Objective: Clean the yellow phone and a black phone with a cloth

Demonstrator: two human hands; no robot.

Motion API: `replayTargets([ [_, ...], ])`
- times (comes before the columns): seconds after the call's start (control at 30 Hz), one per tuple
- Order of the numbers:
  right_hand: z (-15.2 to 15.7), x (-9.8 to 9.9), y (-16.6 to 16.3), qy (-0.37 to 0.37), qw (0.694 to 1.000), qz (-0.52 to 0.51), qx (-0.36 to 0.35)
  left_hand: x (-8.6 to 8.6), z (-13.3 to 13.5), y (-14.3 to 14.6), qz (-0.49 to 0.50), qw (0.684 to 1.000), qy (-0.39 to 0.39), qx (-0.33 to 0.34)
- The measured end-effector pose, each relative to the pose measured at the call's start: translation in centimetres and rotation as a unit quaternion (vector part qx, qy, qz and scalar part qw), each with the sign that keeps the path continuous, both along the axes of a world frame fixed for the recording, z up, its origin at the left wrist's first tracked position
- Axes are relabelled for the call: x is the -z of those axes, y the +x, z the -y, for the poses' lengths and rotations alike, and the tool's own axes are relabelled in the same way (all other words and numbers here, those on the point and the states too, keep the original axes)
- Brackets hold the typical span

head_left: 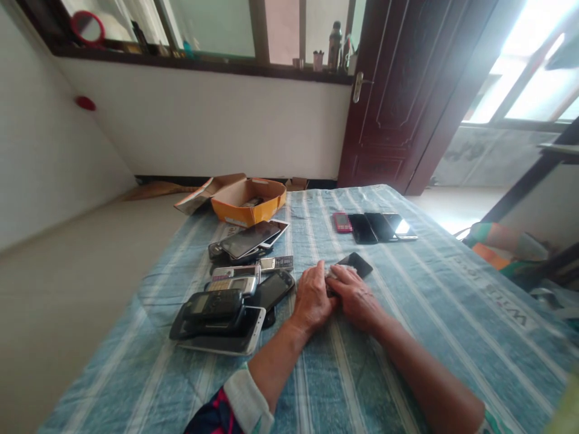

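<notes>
A dark smartphone (358,263) lies on the striped bedcover in front of me, with its far end showing beyond my fingers. My left hand (313,300) is closed around its near left side. Bunched under the fingers of my right hand (355,296) is a white cloth or tissue (331,274), pressed against the phone's screen. My hands meet at the thumbs and hide the near part of the phone. To the left is a pile of old phones, including a black handset (215,306) on a large white-edged phone (248,331) and a small keypad phone (284,263).
An open orange box (244,211) with something dark inside stands behind the pile. At the far right, a pink phone (342,222) and several dark phones (364,229) lie in a row. Beyond the blue striped cover (443,313) are a wall and a brown door (393,90).
</notes>
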State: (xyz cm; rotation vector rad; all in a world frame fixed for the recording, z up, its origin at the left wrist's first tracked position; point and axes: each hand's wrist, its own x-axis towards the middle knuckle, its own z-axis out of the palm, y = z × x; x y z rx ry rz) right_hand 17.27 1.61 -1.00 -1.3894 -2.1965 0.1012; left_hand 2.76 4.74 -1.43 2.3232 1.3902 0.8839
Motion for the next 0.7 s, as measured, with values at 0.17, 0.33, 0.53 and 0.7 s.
replayTargets([
  [0.17,-1.2,-0.2,1.0,-0.025,0.997,0.018,0.077,-0.3,0.0,0.0,0.001,1.000,-0.001,-0.002],
  [0.33,-2.3,1.1,3.6,-0.031,0.976,-0.015,0.215,-0.5,0.0,0.0,0.008,1.000,-0.012,0.007],
  [0.53,-1.0,0.7,1.1,0.004,0.997,0.009,0.079,-0.3,-0.3,-0.4,0.035,0.999,-0.016,0.010],
  [0.7,-1.4,0.4,1.8,-0.002,0.998,-0.035,0.050,-0.3,-0.4,-0.6,0.040,0.999,-0.022,0.024],
])
